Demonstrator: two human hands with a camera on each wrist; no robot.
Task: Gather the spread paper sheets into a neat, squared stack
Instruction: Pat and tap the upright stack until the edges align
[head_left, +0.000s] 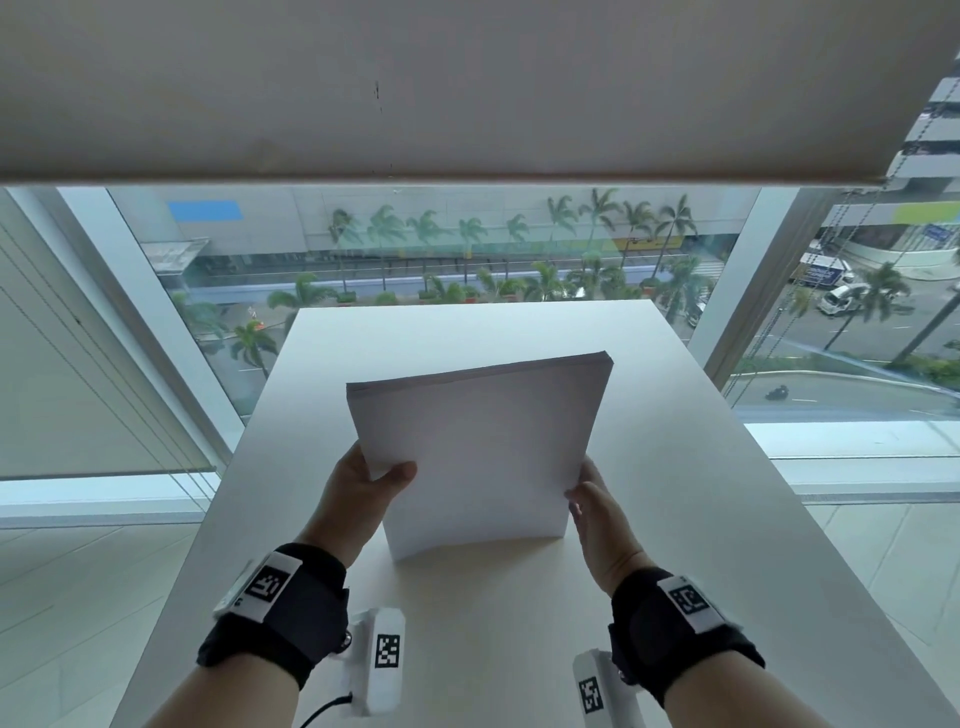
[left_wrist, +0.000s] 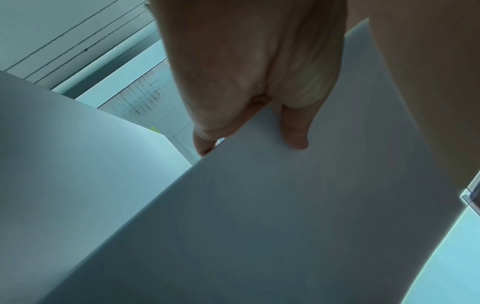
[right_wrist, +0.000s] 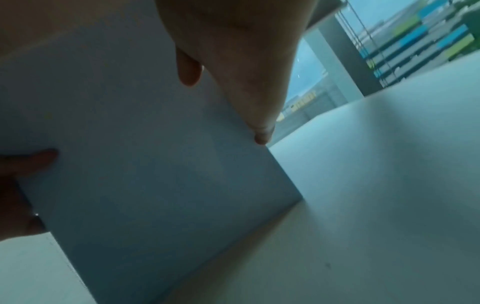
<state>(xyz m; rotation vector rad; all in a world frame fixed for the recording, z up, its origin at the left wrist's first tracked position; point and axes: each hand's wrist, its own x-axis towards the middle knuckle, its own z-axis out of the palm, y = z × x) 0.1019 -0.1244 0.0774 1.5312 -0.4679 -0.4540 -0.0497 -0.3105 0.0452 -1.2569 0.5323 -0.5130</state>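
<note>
All the sheets in view are already sitting together as 1 paper stack (head_left: 478, 452), which is standing on its lower edge on the white table (head_left: 675, 571), near the middle, and leaning a little to the right. Its top edge is looking fairly even in the head view, with only slight stepping between sheets toward the left corner, so the gathering seems done and the squaring is what is under way. No loose sheets are lying anywhere on the tabletop that the pictures show. The left hand (head_left: 358, 493) is pinching the stack's left side, thumb on the near face and fingers curled behind; the right hand (head_left: 597, 519) is gripping the right side likewise, thumb in front, fingers mostly hidden behind the paper. What is probably remaining is tapping the edges flush and laying the stack flat. Beyond the table's far edge, a window (head_left: 415, 249) is showing a street with palms.
</note>
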